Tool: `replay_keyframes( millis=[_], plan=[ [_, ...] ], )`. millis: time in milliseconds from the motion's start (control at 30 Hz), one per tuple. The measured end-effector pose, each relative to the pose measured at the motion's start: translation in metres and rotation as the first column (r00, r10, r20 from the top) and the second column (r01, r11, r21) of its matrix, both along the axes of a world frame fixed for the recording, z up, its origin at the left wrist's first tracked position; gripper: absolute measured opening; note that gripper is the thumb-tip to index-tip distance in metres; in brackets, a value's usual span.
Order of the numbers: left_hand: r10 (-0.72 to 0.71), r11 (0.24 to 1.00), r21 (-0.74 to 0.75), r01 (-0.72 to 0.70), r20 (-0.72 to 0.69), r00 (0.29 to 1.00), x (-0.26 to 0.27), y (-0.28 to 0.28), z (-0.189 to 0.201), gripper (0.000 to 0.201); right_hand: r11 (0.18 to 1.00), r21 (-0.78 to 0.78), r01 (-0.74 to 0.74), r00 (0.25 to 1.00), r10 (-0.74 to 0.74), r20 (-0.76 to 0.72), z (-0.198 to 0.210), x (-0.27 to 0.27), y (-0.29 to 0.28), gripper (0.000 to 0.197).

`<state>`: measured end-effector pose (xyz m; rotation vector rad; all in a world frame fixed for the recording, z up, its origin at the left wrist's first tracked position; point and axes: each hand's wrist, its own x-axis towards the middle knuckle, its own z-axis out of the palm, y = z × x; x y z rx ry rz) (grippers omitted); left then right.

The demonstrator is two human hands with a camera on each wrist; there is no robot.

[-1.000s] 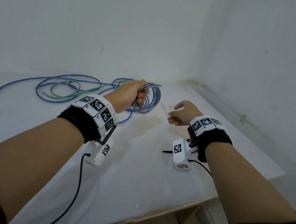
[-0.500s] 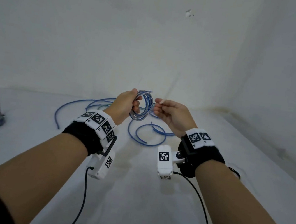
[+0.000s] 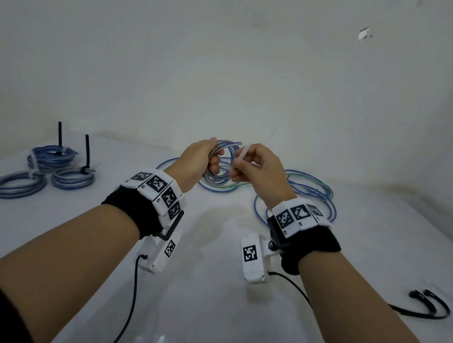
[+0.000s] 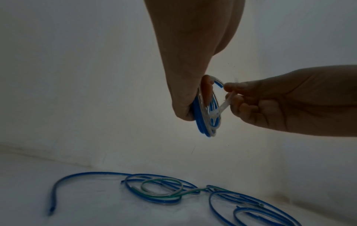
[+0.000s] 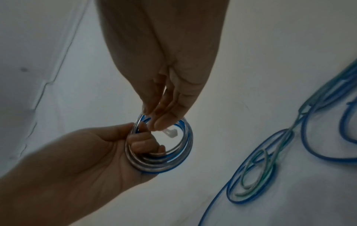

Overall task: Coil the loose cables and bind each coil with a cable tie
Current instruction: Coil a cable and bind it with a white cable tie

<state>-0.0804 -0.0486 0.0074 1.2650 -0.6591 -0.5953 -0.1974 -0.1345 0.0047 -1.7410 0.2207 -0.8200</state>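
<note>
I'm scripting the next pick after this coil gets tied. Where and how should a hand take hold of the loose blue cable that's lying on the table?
Probably at its free end: the loose blue cable trails out in a single strand there, clear of the tangled loops. Come from above and pinch across the strand, since it lies flat on the table.

The coil [image 3: 222, 160] held up is striped blue and silvery grey, and the cable tie [image 3: 238, 158] against it is milky white and half see-through. The loose cables [image 3: 311, 186] on the worktop [image 3: 203, 297] are mostly bright blue, with one strand green and one pale grey. Three bound coils [image 3: 43, 173] at the far left are blue and grey; two carry black ties, one a white tie. The worktop and the wall [image 3: 234, 57] are white. The wristbands [image 3: 140, 207] are black, topped with white blocks printed in black-and-white square codes. A black cord [image 3: 429, 306] lies at the right.
</note>
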Motion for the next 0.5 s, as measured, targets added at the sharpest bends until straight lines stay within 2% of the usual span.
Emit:
replay_keyframes(
  millis=[133,233,400,500],
  plan=[
    [0.012,1.0,-0.003,-0.012,-0.021,1.0,0.006,0.012,0.0,0.041,1.0,0.029,-0.005,0.999,0.003,0.049,0.004,0.013,0.012,0.017],
    [0.025,0.999,0.033,-0.026,0.025,0.999,0.011,0.02,-0.001,0.042,0.999,0.037,-0.029,0.997,0.027,0.073,0.007,0.018,0.019,0.016],
    [0.071,0.994,0.078,-0.08,0.113,0.991,0.021,0.026,-0.001,0.04,0.99,-0.123,0.064,0.996,-0.056,0.064,0.005,0.028,0.02,0.007],
    [0.058,0.996,0.062,-0.066,0.118,0.991,0.023,0.029,-0.002,0.037,0.962,-0.243,0.12,0.992,-0.105,0.074,0.001,0.034,0.02,0.004]
  ],
)
